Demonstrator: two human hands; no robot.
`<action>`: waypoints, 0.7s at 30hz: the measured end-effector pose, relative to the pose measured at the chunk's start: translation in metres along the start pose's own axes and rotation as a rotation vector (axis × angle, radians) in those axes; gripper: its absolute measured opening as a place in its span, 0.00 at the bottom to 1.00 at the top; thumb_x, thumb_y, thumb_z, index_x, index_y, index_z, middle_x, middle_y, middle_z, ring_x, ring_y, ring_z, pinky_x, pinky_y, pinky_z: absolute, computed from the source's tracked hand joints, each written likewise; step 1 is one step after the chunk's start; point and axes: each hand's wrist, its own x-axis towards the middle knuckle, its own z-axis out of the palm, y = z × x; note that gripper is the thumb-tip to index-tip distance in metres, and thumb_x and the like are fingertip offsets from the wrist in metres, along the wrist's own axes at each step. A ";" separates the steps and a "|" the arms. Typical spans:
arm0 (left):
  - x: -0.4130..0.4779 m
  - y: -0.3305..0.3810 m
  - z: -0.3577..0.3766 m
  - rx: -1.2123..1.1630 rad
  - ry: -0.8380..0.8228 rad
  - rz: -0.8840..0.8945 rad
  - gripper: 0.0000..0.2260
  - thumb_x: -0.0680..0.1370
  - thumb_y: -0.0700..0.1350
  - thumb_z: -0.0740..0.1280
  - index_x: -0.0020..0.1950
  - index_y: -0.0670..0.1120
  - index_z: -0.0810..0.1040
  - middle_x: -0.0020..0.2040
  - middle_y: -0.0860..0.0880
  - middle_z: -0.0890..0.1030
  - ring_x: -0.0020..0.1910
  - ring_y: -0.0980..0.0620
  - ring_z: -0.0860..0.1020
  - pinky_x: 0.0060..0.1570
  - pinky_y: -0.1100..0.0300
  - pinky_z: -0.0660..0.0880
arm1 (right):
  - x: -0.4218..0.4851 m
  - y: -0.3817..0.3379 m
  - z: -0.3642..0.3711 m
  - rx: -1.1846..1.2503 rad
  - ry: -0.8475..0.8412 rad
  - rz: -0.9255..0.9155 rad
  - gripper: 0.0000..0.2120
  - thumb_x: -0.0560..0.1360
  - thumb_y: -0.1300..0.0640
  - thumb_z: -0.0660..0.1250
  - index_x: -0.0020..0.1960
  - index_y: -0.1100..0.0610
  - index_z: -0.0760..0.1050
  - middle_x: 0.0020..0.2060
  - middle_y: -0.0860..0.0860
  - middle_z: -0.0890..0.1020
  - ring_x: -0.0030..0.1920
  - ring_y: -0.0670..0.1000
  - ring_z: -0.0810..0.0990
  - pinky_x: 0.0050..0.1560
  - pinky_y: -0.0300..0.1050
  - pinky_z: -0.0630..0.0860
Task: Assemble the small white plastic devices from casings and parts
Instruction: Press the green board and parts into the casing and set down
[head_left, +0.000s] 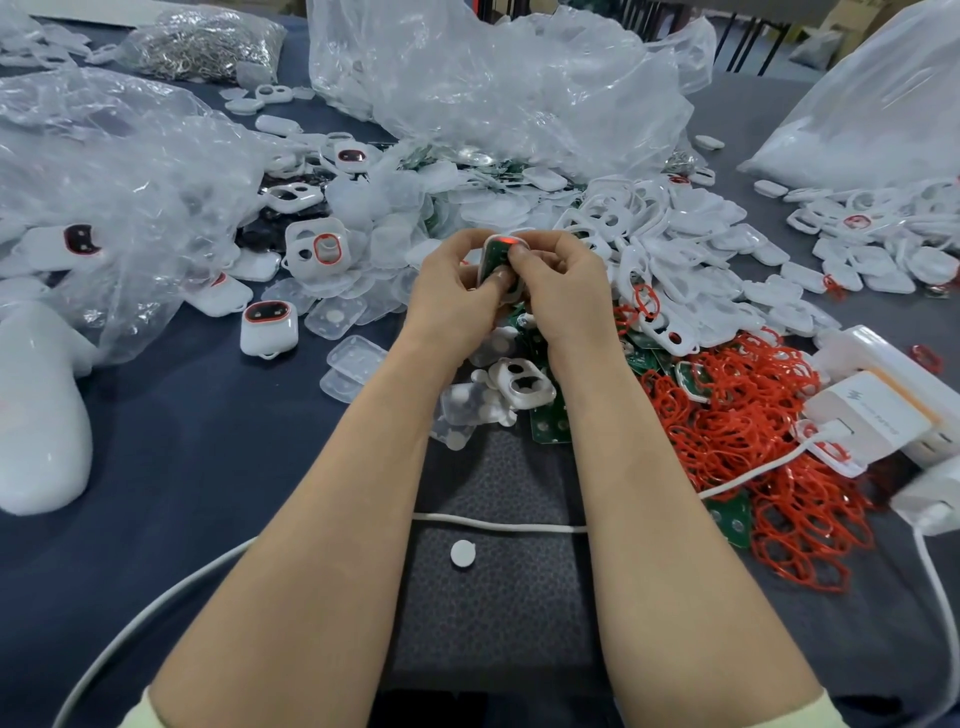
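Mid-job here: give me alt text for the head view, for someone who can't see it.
The left hand and right hand together grip a small white device with green showing inside, above a dark table. Loose white casings, red rings and green boards lie heaped around, with clear plastic bags behind.

Device in work (500, 260): white shell with a green board inside and a red light at its top, pinched between the left grip (454, 283) and the right grip (558, 283).
Finished device (269, 326): white, dark face with a red rim, lying on the tabletop (208, 441) at the left.
White casings (675, 228): big heap, right.
Red rings (743, 415): tangled heap, near right.
Green boards (548, 425): loose, between the forearms.
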 end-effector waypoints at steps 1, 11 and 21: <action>0.000 0.000 0.000 -0.011 0.010 -0.002 0.10 0.79 0.36 0.64 0.55 0.48 0.75 0.44 0.42 0.83 0.41 0.47 0.82 0.41 0.54 0.79 | 0.000 -0.001 0.000 -0.015 -0.005 -0.001 0.04 0.77 0.64 0.64 0.48 0.58 0.77 0.37 0.51 0.81 0.35 0.45 0.80 0.33 0.34 0.74; -0.004 0.008 0.004 -0.087 0.055 0.012 0.11 0.79 0.35 0.65 0.57 0.49 0.73 0.43 0.48 0.83 0.42 0.53 0.83 0.43 0.60 0.81 | 0.009 -0.010 -0.042 -0.200 0.277 -0.045 0.08 0.76 0.62 0.62 0.48 0.52 0.77 0.37 0.45 0.77 0.33 0.43 0.73 0.37 0.37 0.72; 0.005 0.037 0.067 -0.356 -0.011 -0.140 0.10 0.78 0.33 0.65 0.51 0.48 0.73 0.45 0.47 0.79 0.44 0.49 0.83 0.49 0.57 0.81 | 0.023 -0.019 -0.136 -0.380 0.570 0.012 0.13 0.75 0.65 0.56 0.49 0.53 0.78 0.47 0.52 0.83 0.44 0.52 0.80 0.48 0.46 0.77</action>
